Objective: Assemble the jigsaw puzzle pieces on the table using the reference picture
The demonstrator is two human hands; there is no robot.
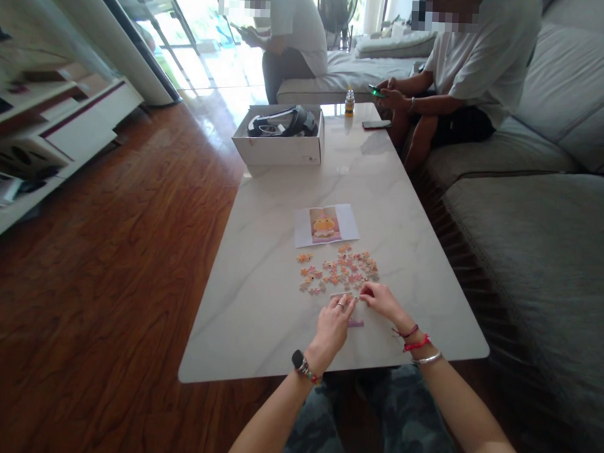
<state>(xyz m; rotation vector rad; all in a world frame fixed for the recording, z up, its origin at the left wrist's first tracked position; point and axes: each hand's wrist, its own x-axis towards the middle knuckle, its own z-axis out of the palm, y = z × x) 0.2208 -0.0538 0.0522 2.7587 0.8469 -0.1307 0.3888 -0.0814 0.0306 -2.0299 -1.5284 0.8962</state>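
Loose jigsaw puzzle pieces (334, 276) in orange, pink and pale tones lie scattered on the white table (258, 305), just beyond my hands. My left hand (331, 326) rests palm down, its fingers stretched out over a pale strip of puzzle (340, 295) that they partly cover. A purplish strip (356, 324) shows beside that hand, on its right. Close to the left fingertips, my right hand (383, 301) is closed in a pinch on a small puzzle piece, mostly hidden by the fingers. Behind the pieces lies a paper sheet (349, 223) printed with a yellow character.
A white box (280, 152) holding a dark headset (281, 121) stands at the table's far left. A small bottle (349, 103) and a phone (376, 124) sit at the far end. One person (489, 68) sits on the grey sofa (532, 216); another (298, 33) sits farther back.
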